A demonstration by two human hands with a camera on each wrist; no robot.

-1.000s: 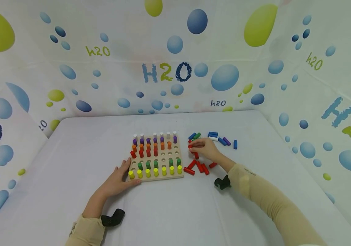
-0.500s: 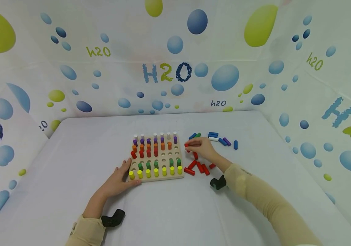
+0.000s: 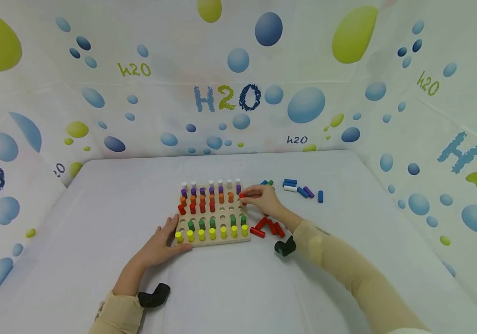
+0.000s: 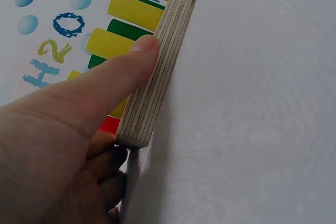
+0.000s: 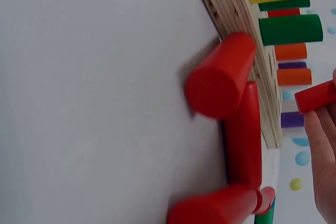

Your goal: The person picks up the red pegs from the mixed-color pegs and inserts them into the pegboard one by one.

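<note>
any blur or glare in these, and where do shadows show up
Head view: dim, fairly even light, only faint, soft shadows on the tablecloth; left wrist view: a soft shadow on the cloth by the near corner of the peg board; right wrist view: the red peg at the bottom edge looks blurred, with shadow to its left; no strong glare in any view.

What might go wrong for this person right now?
The right hand, pinching a red peg at the board's right edge, might bump the purple peg standing close by. Loose red pegs lie near that hand and might roll if brushed. If the left hand, touching the near-left corner, lifted, the board might shift.
</note>
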